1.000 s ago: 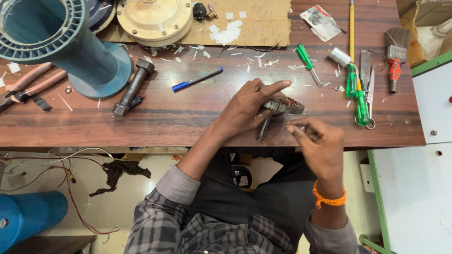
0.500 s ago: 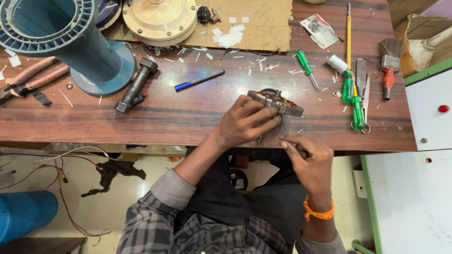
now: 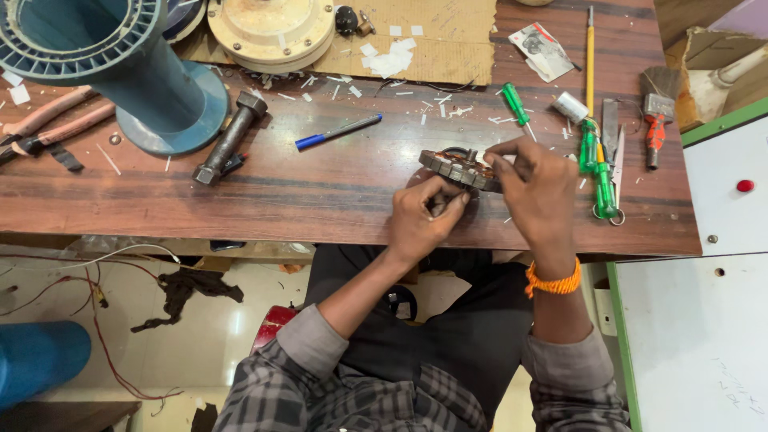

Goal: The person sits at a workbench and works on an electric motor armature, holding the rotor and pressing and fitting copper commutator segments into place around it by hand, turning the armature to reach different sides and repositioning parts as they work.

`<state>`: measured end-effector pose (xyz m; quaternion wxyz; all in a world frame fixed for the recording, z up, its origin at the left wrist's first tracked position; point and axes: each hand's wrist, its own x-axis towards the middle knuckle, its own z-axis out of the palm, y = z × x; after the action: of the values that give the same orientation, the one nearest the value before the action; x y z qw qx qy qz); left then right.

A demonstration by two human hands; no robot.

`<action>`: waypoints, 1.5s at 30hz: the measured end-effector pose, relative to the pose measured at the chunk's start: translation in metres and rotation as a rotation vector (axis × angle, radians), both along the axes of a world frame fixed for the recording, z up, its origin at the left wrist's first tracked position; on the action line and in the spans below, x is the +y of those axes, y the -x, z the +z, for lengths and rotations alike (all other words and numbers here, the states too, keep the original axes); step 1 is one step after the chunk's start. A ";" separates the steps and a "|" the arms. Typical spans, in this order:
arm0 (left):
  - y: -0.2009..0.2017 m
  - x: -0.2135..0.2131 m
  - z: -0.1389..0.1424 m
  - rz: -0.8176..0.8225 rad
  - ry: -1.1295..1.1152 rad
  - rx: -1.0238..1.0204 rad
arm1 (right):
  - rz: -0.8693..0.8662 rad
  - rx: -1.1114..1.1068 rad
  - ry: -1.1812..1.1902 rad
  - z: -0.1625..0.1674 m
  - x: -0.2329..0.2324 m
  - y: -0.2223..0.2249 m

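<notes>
**Stator ring held at near counter edge: drop and snag risks**

Near: grey-and-black checked sleeves, dark trousers, orange wristband (image 3: 552, 282) on right wrist. Below the counter, a floor with loose red and white wires (image 3: 96, 280) and a dark rag (image 3: 186, 292).

Left hand (image 3: 420, 220) at the near edge of the counter (image 3: 320, 200), fingers curled closed against the near side of the stator ring (image 3: 464, 168); whether something small is pinched between them, cannot tell. Right hand (image 3: 538, 186) over the right part of the ring, fingers bent and gripping its rim. Ring tilted, close to the near edge, seemingly lifted at one side.

Risk 1: ring slipping from grip and going over the near edge to the floor. Cause: tilted hold, edge just beside the hands.

Risk 2: winding or lamination damage from pressing with the left fingers. Cause: force at one spot on the rim.

Right of the hands: green-handled screwdrivers (image 3: 596, 164) and scissors (image 3: 614, 156), just beside the right hand. Risk 3: knocked by wrist or elbow, possible cut from the blades.

Farther: blue pen (image 3: 336, 132), large bolt (image 3: 228, 140), scattered white paper slivers, liable to get into the ring. Far left: blue spool (image 3: 120, 64), pliers (image 3: 44, 128). Far: cream round housing (image 3: 272, 28) on cardboard (image 3: 448, 48); well apart, no likely interference.
</notes>
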<state>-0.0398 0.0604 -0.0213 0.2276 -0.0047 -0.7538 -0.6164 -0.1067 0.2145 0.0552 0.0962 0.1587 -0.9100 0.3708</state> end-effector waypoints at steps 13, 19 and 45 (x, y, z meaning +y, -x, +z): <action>0.001 -0.012 0.023 0.073 0.621 0.487 | -0.100 -0.277 0.348 -0.038 0.057 -0.005; 0.038 -0.042 0.030 -0.286 0.782 0.451 | -0.051 -0.331 0.575 -0.015 0.070 -0.029; 0.007 -0.041 0.011 -0.173 0.908 0.552 | 0.017 -0.024 0.060 0.001 0.031 -0.086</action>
<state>-0.0473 0.0190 -0.0104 0.3406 -0.3268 -0.8536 -0.2206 -0.0209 0.2459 0.0566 0.0869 0.1590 -0.8982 0.4005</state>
